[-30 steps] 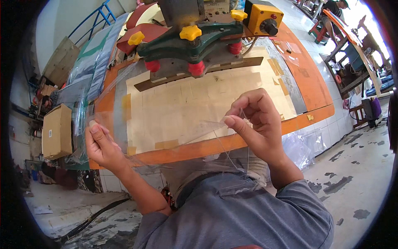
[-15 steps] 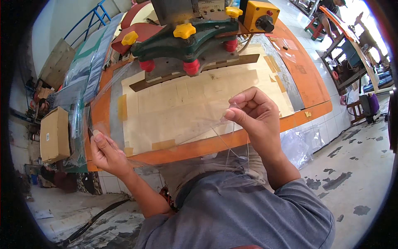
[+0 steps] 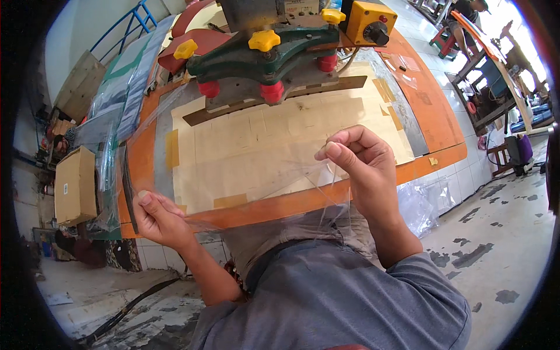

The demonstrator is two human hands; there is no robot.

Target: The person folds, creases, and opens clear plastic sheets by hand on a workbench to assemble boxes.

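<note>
A clear plastic sheet (image 3: 274, 189) stretches between my hands above the front edge of the work table. My left hand (image 3: 162, 220) pinches its left end near the table's front left corner. Thumb and fingers of my right hand (image 3: 363, 160) pinch the other end, held higher. Folds and bright edges of the film hang below my right hand; its exact outline is hard to make out. Under the sheet lies a cream paper-covered board (image 3: 280, 134), fixed with tan tape. Behind it stands a dark green press head (image 3: 262, 64) above a long metal bar (image 3: 233, 109).
An orange control box (image 3: 369, 23) with a black knob stands beside the press. Stacked clear sheets (image 3: 125, 87) lie at the left, above a cardboard box (image 3: 76, 186). Crumpled clear plastic (image 3: 417, 207) lies right of my right arm. Another person (image 3: 464, 23) sits at the far right.
My left hand has moved slightly down and right. My right hand stays almost in place, and the film between them has shifted, its folds hanging differently.
</note>
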